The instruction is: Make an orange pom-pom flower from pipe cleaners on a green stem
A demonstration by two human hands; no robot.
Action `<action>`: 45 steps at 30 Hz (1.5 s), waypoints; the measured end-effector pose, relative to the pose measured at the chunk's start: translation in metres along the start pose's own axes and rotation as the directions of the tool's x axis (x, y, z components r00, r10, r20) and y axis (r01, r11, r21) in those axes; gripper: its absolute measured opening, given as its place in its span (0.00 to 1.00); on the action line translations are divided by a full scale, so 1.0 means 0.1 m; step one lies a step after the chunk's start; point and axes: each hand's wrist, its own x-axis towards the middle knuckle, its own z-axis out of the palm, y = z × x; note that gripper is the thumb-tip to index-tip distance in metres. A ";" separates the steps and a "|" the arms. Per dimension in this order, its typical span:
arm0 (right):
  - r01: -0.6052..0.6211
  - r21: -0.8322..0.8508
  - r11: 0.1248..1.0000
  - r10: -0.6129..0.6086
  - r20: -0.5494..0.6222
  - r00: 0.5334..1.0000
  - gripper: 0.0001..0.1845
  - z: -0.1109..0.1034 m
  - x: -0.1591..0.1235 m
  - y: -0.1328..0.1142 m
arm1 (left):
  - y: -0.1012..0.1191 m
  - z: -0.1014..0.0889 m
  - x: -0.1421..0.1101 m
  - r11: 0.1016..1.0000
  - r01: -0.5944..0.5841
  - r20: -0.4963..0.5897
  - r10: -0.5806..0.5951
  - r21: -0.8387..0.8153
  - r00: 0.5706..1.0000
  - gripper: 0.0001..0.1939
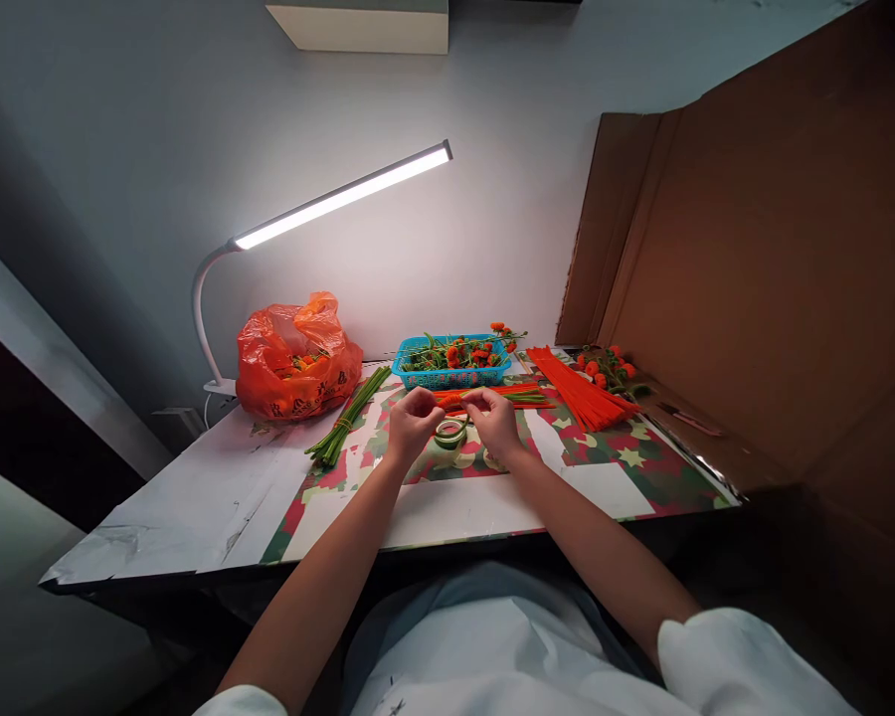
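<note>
Close together above the middle of the table, my left hand (413, 426) and my right hand (496, 426) both have their fingers pinched. Between the fingertips is a small fuzzy orange piece (451, 402), which looks like a bent or coiled pipe cleaner; its exact shape is too small to make out. A roll of green tape (451, 434) lies just below the hands. Behind them, red-orange and green stems (526, 397) lie crosswise, partly hidden by my fingers. A fanned bundle of orange pipe cleaners (582, 390) rests to the right.
A blue basket (451, 378) at the back holds orange flowers with green stems. More orange flowers (604, 368) lie back right, beside a tall cardboard sheet (753, 249). Left are tied green stems (349, 418), an orange plastic bag (298, 348) and a lit lamp (343, 197).
</note>
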 end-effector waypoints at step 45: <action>0.054 -0.021 0.998 -0.055 -0.047 0.997 0.05 -0.02 0.01 -0.03 | 0.12 0.01 -0.02 0.963 -0.170 -0.057 0.186 0.211 0.981 0.05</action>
